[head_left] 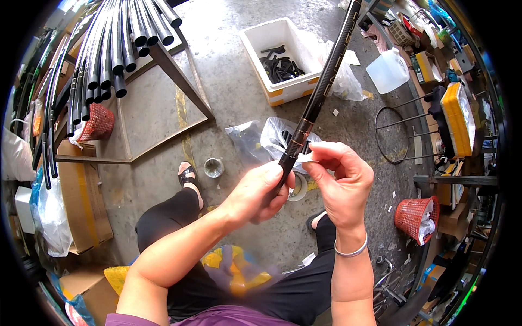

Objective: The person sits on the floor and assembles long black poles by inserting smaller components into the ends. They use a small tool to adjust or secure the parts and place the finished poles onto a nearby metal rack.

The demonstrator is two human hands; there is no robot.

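Observation:
My left hand (254, 191) is wrapped round the lower end of a black fishing rod (325, 76), with the thumb lying along it. The rod slants up and away to the right and has a woven-looking pattern and gold markings. Close beside the rod, my right hand (343, 182) pinches a small white piece (305, 158), perhaps paper or tape, between thumb and forefinger. It appears to touch or nearly touch the rod; I cannot tell which. Below the hands on the floor are clear plastic bags (244, 140) with dark parts in one of them, partly hidden by the rod.
Several black rods (117, 49) lie on a metal frame (179, 81) at the far left. A white foam box (253, 49) of black parts stands ahead. To the right are a plastic jug (387, 70), a wire ring stand (379, 127), a red basket (411, 217) and cluttered shelves.

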